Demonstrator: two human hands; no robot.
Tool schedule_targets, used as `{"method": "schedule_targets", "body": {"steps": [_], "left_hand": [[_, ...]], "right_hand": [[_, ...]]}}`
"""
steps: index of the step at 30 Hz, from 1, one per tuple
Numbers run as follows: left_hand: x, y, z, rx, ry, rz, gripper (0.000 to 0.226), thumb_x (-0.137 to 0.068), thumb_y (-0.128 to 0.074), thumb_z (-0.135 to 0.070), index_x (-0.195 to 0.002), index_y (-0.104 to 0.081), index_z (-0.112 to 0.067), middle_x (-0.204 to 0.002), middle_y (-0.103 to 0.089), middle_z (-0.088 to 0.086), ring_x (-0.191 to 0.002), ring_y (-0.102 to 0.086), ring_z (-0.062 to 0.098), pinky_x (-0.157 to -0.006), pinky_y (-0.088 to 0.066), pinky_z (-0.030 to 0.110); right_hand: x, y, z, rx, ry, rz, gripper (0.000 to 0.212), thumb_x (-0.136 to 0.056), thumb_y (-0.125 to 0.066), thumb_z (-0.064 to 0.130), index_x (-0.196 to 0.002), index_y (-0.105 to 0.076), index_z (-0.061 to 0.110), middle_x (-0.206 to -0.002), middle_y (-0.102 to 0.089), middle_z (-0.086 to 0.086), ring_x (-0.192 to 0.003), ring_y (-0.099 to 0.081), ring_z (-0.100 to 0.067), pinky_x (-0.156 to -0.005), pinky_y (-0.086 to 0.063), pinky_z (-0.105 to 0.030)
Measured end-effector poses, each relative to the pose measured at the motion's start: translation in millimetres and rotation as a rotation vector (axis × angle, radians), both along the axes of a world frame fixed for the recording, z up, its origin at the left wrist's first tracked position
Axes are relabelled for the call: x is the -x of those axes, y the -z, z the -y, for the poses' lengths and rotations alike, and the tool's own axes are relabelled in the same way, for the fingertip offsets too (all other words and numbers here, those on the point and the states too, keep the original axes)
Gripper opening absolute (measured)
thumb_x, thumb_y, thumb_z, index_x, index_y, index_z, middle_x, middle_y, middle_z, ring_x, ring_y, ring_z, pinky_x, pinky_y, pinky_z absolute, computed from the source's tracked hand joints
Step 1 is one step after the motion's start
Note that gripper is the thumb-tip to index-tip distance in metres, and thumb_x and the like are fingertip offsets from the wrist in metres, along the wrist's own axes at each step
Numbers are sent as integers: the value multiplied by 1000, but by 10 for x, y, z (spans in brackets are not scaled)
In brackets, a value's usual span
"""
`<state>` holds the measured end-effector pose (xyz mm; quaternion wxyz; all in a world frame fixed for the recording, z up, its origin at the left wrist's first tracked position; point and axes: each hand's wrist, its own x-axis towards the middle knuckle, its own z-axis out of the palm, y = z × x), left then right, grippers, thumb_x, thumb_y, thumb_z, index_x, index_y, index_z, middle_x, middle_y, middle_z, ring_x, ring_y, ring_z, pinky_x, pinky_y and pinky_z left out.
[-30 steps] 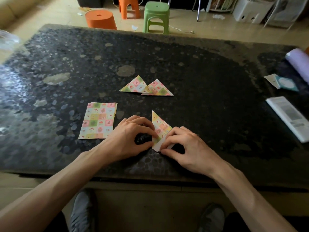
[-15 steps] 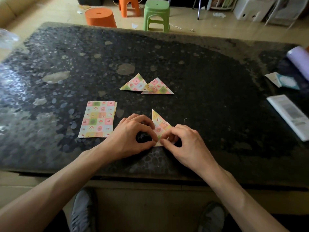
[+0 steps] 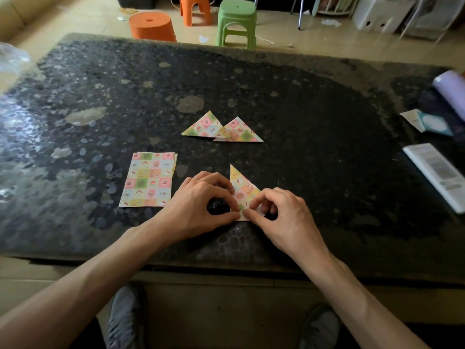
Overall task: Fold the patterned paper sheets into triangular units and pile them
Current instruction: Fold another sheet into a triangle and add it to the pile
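On the dark table (image 3: pixel 314 159) I count two triangles (image 3: pixel 221 128) finished beyond the unfolded stack (image 3: pixel 148 180), and right of it my left hand (image 3: pixel 198 200) and right hand (image 3: pixel 284 215) pinch a third triangle (image 3: pixel 242 186), seemingly mid-fold.

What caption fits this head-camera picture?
Left hand and right hand pinch a half-folded paper triangle; two finished triangular units and a stack of sheets lie nearby.
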<state>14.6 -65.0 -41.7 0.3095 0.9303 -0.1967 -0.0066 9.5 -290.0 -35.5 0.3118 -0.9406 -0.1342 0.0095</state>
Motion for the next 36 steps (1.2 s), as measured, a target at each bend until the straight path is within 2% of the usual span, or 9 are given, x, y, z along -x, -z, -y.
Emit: {"method": "schedule_targets", "body": {"steps": [6,22,28,32,36], "left_hand": [[15,-2,21,-7,-12,3,15,-81,-71,-59,-90,-73,-47,-113,-56,-26,-118,-46,0,-99,-41,39],[17,3,30,-19,-15,4,17,-80,-68,-62,-89,-72,-48,-113,-55,-26,-118,-47,3,-96,-40,37],[13,10,36,-34,-21,6,19,-80,-68,-63,-89,-72,-47,-113,-55,-26,-118,-47,2,-93,-38,35],[14,2,42,-38,-23,0,23,-79,-66,-64,-89,-73,-45,-113,-54,-25,-119,-46,2,-93,-37,35],[21,-4,42,-32,-29,-21,23,-79,-67,-64,-89,-74,-44,-114,-54,-25,-120,-44,2,-97,-36,35]], "right_hand": [[-15,0,-1,7,12,-31,18,-86,-78,48,-86,-67,34,-78,-55,15,-80,-51,-4,-67,-41,-23],[-43,-8,-31,29,31,-126,17,-88,-77,46,-87,-67,33,-85,-54,14,-86,-50,-6,-73,-46,-26],[-14,13,-49,61,20,-79,18,-90,-73,49,-89,-63,34,-87,-50,17,-91,-47,-4,-73,-41,-23],[48,42,-43,58,-26,-21,24,-88,-68,58,-92,-58,37,-90,-46,16,-92,-44,-4,-72,-38,-19],[66,44,-50,62,-21,-9,25,-87,-68,59,-93,-58,36,-90,-45,17,-92,-43,-5,-73,-35,-23]]}}
